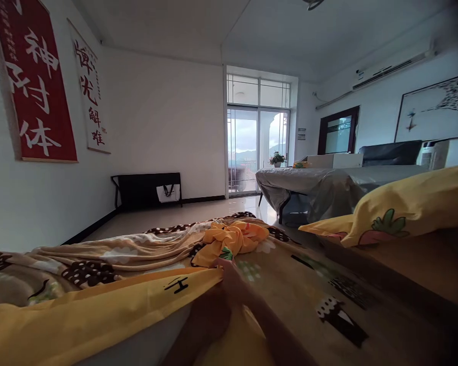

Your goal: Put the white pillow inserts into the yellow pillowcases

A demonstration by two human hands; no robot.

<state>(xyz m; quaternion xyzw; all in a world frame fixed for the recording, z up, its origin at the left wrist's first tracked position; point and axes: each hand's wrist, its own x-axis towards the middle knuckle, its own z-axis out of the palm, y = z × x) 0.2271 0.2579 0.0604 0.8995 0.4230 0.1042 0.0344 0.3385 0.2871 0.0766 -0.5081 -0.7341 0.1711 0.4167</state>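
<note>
Leftmost, a red banner (34, 76) with white characters hangs on the wall, and just to its right a white scroll (89, 96) with black and red characters. Below them, a yellow sheet (95, 315) with a small black mark stretches across the near part of the bed, lying over a brown patterned blanket (110, 254) that is rumpled into folds. Against the far wall stands a black bench (147, 188) with a white bag (168, 192) leaning at its front.

Near the middle, both hands come up from the bottom edge (dark and blurred, so fingers are hard to separate). The left hand (209, 315) sits at the edge of the yellow sheet, and I cannot tell whether it is closed on the cloth or only lying against it. The right hand (234, 282) reaches a little further, its fingertips at the sheet's upper edge; it seems to be pinching that edge, though the grip itself is not clear. Just beyond the hands lies a bunched yellow cloth (232, 239) on the blanket.

Further right, glass balcony doors (257, 147) show sky, a surface draped in grey plastic (320, 183) carries a potted plant (277, 159), and a yellow pillow (408, 208) with a carrot print rests at the bed's right side.
</note>
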